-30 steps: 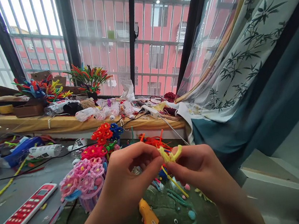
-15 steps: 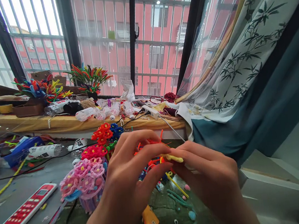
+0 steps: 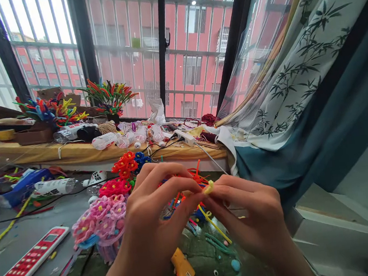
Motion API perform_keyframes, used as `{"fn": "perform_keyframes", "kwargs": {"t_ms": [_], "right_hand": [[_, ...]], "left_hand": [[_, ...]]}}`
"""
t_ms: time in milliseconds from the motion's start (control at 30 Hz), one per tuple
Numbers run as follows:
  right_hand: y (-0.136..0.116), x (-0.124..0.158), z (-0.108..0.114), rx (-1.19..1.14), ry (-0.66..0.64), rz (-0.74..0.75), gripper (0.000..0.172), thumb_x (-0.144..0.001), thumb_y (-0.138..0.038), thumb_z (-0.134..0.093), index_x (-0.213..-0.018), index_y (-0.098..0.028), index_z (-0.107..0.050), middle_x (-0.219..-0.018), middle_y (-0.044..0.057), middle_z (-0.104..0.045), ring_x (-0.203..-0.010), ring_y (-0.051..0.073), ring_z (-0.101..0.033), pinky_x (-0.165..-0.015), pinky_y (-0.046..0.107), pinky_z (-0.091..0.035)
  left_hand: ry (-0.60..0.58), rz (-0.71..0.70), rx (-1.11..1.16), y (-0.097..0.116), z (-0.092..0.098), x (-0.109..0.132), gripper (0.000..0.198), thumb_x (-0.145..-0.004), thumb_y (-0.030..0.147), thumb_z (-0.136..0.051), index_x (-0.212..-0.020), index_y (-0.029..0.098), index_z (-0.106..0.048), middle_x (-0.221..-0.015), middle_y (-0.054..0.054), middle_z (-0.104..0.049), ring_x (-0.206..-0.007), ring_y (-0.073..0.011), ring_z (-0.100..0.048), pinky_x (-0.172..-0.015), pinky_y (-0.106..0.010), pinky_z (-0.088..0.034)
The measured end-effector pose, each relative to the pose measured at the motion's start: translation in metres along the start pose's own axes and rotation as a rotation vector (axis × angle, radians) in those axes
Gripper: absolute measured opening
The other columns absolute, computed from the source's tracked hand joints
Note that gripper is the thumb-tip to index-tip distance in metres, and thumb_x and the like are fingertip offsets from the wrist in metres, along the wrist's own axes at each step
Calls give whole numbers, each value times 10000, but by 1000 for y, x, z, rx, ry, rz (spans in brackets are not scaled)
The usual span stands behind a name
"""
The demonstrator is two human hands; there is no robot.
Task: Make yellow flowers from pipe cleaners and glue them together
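Note:
A short, bent piece of yellow pipe cleaner (image 3: 209, 188) is pinched between the fingertips of both hands. My left hand (image 3: 160, 207) grips its left end with thumb and forefinger, the other fingers curled above. My right hand (image 3: 248, 206) closes on it from the right side. Below the hands, a longer yellow pipe cleaner (image 3: 215, 225) slants across the dark green mat (image 3: 204, 259). Behind my left hand, pink pipe-cleaner flowers (image 3: 105, 218) stand in a bunch. An orange glue gun (image 3: 184, 275) with a red light lies below, nearest to me.
A red and white remote (image 3: 30, 264) lies on the grey table at left, with plastic bottles (image 3: 56, 187) behind. Teal pipe cleaners (image 3: 221, 244) and a blue pompom (image 3: 235, 265) rest on the mat. A power strip (image 3: 185, 137) sits on the windowsill.
Both hands have shifted slightly left. The yellow piece, which pointed out to the right over my right fingers, now has a tip bent upward between the fingertips.

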State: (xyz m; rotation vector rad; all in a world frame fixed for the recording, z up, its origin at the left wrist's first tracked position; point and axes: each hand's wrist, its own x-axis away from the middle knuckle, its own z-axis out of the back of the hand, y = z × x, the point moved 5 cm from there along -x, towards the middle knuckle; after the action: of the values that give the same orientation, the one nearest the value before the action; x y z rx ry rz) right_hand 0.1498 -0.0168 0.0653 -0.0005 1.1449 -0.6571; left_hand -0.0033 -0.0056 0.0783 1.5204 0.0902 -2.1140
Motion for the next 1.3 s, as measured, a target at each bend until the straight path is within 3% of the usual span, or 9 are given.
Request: {"fn": "perform_keyframes", "kwargs": {"t_ms": [267,567,700,800,867,933,1067,1300], "right_hand": [[2,0,-1,-9,-32,-28,174,-899,-112,-643,-736,-138,-699,-661,20,-618,-560,102,-536,-521,221,-416],[7,2,-5,-32,43,-53,147,-891,-112,-665,-756,-152,-706,-631,-6,-607,-541,90,-509,-503,219,-383],[9,-1,-8,-39,-14,-87,190,-908,-143,-643,-722,-150,-680,-622,-12,-574,-539,91,-486,-501,225,-364],[11,-1,-10,-56,-92,-126,186,-901,-156,-640,-717,-154,-670,-622,-13,-564,-547,99,-481,-507,231,-362],[13,0,-13,-74,-151,-147,190,-899,-162,-636,-711,-157,-668,-622,-10,-570,-548,105,-480,-508,238,-365],[14,1,-14,-85,-174,-165,199,-904,-183,-633,-711,-159,-672,-619,-6,-575,-545,110,-475,-505,242,-366],[18,1,-13,-111,-144,-194,199,-917,-233,-640,-739,-162,-694,-623,-2,-601,-547,115,-485,-504,246,-371],[17,-1,-13,-53,-124,-224,219,-897,-197,-631,-691,-161,-697,-593,-11,-570,-536,113,-479,-502,246,-366]], "left_hand": [[-86,19,1,-1,-3,2,145,-894,96,-658,-853,230,-618,-1007,9,-661,-983,-179,-565,-867,-316,-423],[-117,31,-41,-7,-5,3,119,-923,97,-598,-869,204,-593,-1002,-19,-616,-971,-185,-555,-844,-317,-422],[-145,105,21,-17,-6,3,97,-911,121,-635,-866,206,-628,-992,-17,-636,-971,-194,-563,-858,-327,-424],[-143,148,59,-21,-6,3,128,-914,142,-645,-1015,221,-646,-1050,-22,-657,-1013,-201,-578,-879,-333,-431],[-155,122,78,-19,-8,3,139,-924,161,-638,-1041,235,-649,-1052,-14,-671,-998,-198,-591,-870,-333,-433],[-159,85,57,-15,-9,3,73,-933,164,-625,-942,230,-655,-975,0,-682,-916,-189,-596,-826,-330,-427],[-143,41,-93,-9,-7,1,136,-916,120,-625,-801,192,-617,-806,12,-677,-763,-180,-559,-709,-320,-404],[-99,-36,-141,-1,-6,0,101,-906,122,-652,-820,175,-655,-777,3,-701,-745,-181,-562,-686,-317,-432]]}}
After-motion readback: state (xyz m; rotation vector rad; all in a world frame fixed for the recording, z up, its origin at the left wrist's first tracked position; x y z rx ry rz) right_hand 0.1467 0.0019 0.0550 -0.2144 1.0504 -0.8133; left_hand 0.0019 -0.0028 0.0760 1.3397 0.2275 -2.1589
